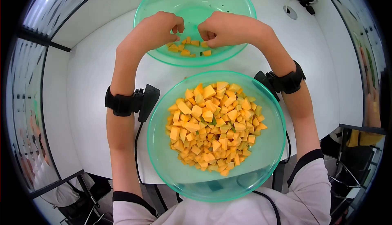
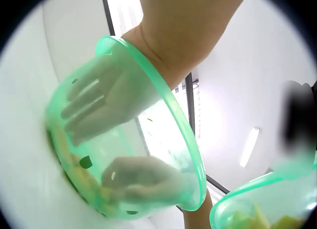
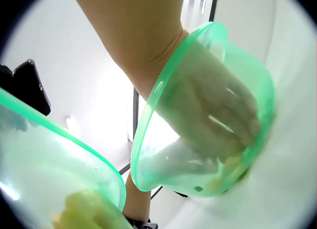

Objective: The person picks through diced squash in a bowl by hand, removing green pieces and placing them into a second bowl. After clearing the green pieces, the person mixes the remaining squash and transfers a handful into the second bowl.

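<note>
Both hands are inside the far green translucent bowl [image 1: 196,60], where several orange cubes [image 1: 195,43] of pumpkin-like flesh lie along the near side. My left hand [image 1: 161,29] is at the left of these pieces, its fingers [image 2: 81,108] fairly straight and apart in the left wrist view. On the other side, my right hand [image 1: 228,26] has its fingers bent, with thumb and fingertips pinching at an orange cube [image 1: 204,44]. Closer to the body, a second green bowl [image 1: 261,155] holds a large heap of cut orange cubes [image 1: 212,123].
Dark green bits [image 2: 86,162] stick to the far bowl's wall. Both bowls are on a white table [image 1: 94,102] with raised side panels; the near one overhangs the front edge. A black cable [image 1: 136,151] runs down from the left wrist camera [image 1: 149,102].
</note>
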A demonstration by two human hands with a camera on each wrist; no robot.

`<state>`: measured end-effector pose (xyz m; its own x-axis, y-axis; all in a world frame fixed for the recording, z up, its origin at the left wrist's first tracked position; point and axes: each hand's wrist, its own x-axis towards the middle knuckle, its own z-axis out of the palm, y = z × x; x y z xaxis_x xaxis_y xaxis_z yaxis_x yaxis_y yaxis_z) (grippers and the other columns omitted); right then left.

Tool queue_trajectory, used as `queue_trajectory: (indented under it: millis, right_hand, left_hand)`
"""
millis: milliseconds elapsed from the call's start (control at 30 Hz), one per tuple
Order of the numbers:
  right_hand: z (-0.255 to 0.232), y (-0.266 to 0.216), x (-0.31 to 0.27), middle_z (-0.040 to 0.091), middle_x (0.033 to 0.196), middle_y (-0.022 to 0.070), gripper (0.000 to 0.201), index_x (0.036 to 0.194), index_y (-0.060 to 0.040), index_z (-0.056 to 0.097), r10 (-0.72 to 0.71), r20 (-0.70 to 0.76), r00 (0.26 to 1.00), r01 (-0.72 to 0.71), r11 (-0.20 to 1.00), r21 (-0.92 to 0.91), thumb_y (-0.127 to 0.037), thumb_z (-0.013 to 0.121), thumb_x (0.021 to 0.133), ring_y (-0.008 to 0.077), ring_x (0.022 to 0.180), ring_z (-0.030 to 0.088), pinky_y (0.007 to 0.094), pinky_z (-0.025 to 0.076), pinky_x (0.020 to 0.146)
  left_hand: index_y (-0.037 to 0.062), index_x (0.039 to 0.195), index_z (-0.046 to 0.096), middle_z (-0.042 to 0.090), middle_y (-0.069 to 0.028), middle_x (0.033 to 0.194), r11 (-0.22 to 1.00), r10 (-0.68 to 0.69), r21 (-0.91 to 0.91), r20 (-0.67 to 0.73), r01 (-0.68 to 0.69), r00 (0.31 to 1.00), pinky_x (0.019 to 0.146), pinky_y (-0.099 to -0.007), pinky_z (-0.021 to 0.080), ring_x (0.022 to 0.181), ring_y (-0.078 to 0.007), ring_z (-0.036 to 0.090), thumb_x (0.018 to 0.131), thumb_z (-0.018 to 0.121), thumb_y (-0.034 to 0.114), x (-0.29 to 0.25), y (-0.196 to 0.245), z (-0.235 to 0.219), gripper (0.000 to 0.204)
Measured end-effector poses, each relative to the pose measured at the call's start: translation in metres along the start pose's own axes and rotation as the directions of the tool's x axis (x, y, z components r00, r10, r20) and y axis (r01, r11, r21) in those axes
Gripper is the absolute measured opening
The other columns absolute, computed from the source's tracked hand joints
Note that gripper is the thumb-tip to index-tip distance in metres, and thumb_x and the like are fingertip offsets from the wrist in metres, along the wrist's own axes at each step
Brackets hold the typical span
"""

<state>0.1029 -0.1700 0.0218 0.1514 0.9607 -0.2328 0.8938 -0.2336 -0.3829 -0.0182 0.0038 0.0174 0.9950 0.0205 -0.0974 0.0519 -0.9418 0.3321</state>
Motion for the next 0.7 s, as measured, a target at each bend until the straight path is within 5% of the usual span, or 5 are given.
queue_trajectory:
  millis: [333, 700]
  right_hand:
    - [-0.001, -0.001, 0.000, 0.060, 0.066, 0.0063, 0.022, 0.096, -0.0048, 0.062, -0.074, -0.034, 0.997, 0.075, 0.997, 0.006, -0.010, 0.064, 0.075, 0.0191, 0.060, 0.058, 0.0326, 0.046, 0.056]
    - [0.000, 0.000, 0.002, 0.061, 0.086, 0.0095, 0.030, 0.107, -0.0094, 0.063, -0.164, -0.018, 0.986, 0.164, 0.985, 0.053, -0.007, 0.065, 0.077, 0.0230, 0.072, 0.061, 0.0360, 0.051, 0.067]
  left_hand:
    - [0.0057, 0.089, 0.063, 0.064, -0.0027, 0.083, 0.994, 0.029, -0.108, 0.175, -0.010, 0.984, 0.068, -0.0329, 0.047, 0.076, -0.0181, 0.057, 0.074, 0.069, 0.004, 0.003, 0.004, -0.005, 0.016]
    - [0.0029, 0.082, 0.062, 0.064, -0.0064, 0.074, 0.994, 0.063, -0.096, 0.107, -0.052, 0.992, 0.064, -0.0335, 0.047, 0.070, -0.0211, 0.060, 0.074, 0.068, 0.005, 0.003, -0.001, 0.000, 0.010]
